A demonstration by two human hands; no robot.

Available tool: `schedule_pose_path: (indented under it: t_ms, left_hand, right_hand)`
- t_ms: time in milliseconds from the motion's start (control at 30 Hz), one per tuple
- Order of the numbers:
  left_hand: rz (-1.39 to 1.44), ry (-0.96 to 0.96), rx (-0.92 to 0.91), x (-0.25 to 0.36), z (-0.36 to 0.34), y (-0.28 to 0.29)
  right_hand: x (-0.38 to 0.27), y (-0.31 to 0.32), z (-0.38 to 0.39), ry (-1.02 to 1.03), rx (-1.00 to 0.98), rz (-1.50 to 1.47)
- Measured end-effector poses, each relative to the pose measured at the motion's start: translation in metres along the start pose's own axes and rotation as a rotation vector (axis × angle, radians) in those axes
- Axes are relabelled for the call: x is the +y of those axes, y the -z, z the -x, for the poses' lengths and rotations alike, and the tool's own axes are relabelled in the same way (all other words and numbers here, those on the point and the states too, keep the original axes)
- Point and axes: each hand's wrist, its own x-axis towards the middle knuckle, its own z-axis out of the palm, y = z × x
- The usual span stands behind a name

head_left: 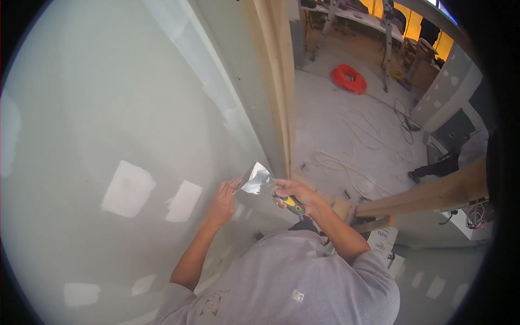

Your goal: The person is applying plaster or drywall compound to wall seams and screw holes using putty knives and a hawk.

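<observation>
Head-worn fisheye, angled steeply down

The single view looks from head height, facing downward and slightly forward. Nearest to the lens, the grey shirt (pixel 271 271) fills much of the lower edge. The left hand (pixel 223 202) and right hand (pixel 296 193) come close to the middle, a little farther off. The wall (pixel 76 130) spans the left side, near at hand, while the floor (pixel 325 130) recedes at upper right. Straight edges bow toward a dark, rounded rim
</observation>
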Motion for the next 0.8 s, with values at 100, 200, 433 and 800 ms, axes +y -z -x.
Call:
schedule_pose_path:
  t_ms: [100,200,433,800]
  left_hand:
    - [-0.035,0.032,0.003,-0.003,0.000,0.000]
    - [-0.072,0.209,-0.026,-0.047,0.049,-0.028]
    - [1.266,0.830,-0.143,-0.017,0.043,-0.002]
    - [1.491,0.597,-0.164,-0.013,0.037,0.018]
  right_hand:
    - [-0.008,-0.007,0.003,0.005,-0.031,-0.021]
    - [-0.015,-0.019,0.010,0.059,-0.049,0.040]
    - [-0.065,-0.058,0.006,0.856,0.012,1.585]
    - [-0.079,0.000,-0.013,0.624,0.014,1.949]
